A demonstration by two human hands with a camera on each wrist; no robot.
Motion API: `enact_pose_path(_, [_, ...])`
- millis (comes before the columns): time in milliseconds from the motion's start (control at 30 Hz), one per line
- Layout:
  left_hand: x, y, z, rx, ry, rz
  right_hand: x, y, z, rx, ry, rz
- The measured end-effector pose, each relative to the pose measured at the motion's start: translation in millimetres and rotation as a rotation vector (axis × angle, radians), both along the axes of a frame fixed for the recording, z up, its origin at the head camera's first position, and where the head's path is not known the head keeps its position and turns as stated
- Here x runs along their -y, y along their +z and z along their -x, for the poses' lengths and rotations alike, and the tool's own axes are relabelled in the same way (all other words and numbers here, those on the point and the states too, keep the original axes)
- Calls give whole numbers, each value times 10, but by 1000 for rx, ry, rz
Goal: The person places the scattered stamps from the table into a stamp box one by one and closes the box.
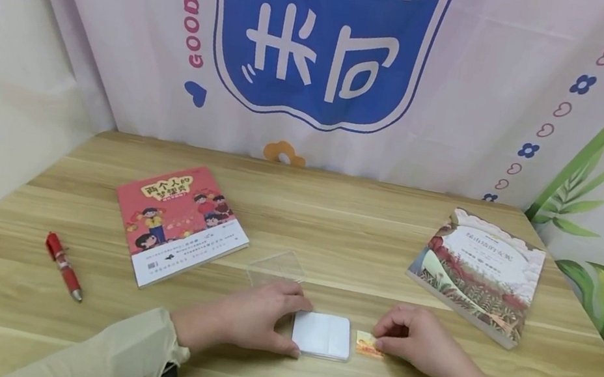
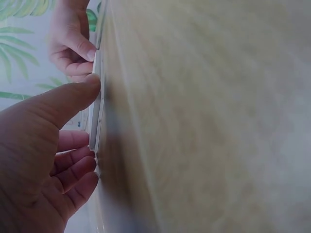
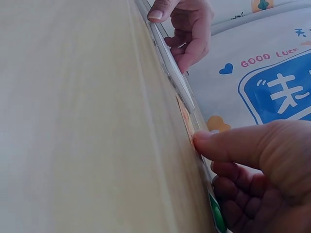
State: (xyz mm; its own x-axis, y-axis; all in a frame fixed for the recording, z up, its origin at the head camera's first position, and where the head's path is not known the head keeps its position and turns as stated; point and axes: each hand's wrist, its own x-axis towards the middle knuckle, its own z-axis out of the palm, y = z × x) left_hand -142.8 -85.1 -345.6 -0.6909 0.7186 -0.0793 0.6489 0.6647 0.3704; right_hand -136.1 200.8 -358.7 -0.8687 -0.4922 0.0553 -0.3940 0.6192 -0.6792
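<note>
A flat, clear-edged plastic case (image 1: 321,334) with a white rectangular filling lies on the table in the head view. My left hand (image 1: 258,317) holds it by its left end, thumb on the near corner and fingers at the far one. In the left wrist view the case (image 2: 97,104) shows edge-on between thumb and fingers of that hand (image 2: 43,145). Just right of the case lies a small yellow-orange printed card (image 1: 368,344). My right hand (image 1: 420,342) pinches its right end; its underside is hidden. A thin transparent plastic lid (image 1: 277,267) lies behind my left hand.
A red book (image 1: 180,225) lies at the back left and another illustrated book (image 1: 478,276) at the back right. On the left side is a red pen (image 1: 64,266). A printed curtain (image 1: 471,96) hangs behind the wooden table (image 1: 342,234).
</note>
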Motion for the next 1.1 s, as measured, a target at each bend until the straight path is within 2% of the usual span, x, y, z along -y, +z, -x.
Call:
enact_pose_path(467, [21, -22, 17, 46, 34, -45, 33, -20, 18, 67, -18, 40])
enact_pose_path(800, [13, -56, 37, 80, 54, -91, 103, 1, 1, 158, -98, 61])
enact_pose_path(1100, [-21, -77, 55, 104, 53, -133, 110, 40, -2, 215, -125, 61])
